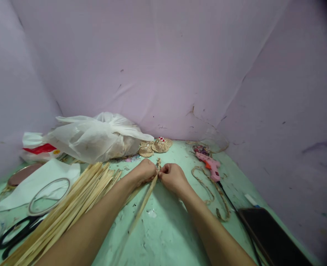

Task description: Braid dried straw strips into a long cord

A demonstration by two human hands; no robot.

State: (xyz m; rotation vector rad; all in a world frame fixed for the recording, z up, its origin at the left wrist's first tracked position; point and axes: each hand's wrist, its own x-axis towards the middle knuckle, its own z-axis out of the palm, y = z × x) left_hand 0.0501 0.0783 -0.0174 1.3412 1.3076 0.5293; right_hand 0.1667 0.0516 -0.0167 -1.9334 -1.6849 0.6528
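My left hand (pixel 146 170) and my right hand (pixel 171 176) meet near the middle of the green tabletop, fingers pinched together. Between them is a short braided cord of dry straw (pixel 159 162), its knotted end sticking up past my fingertips. A long flat straw strip (pixel 145 201) trails from the pinch down toward me. Both hands are closed on this straw work; the exact grip of the fingertips is partly hidden. Under and beside my left forearm lies a thick bundle of pale straw strips (pixel 77 203).
A white plastic bag (pixel 96 136) and round woven straw pieces (pixel 162 145) sit by the wall. To the right are a pink glue gun (pixel 212 166), a braided cord (pixel 224 207) and a dark phone-like slab (pixel 271 236). Black-handled scissors (pixel 21 231) and a wire ring (pixel 31 207) lie left.
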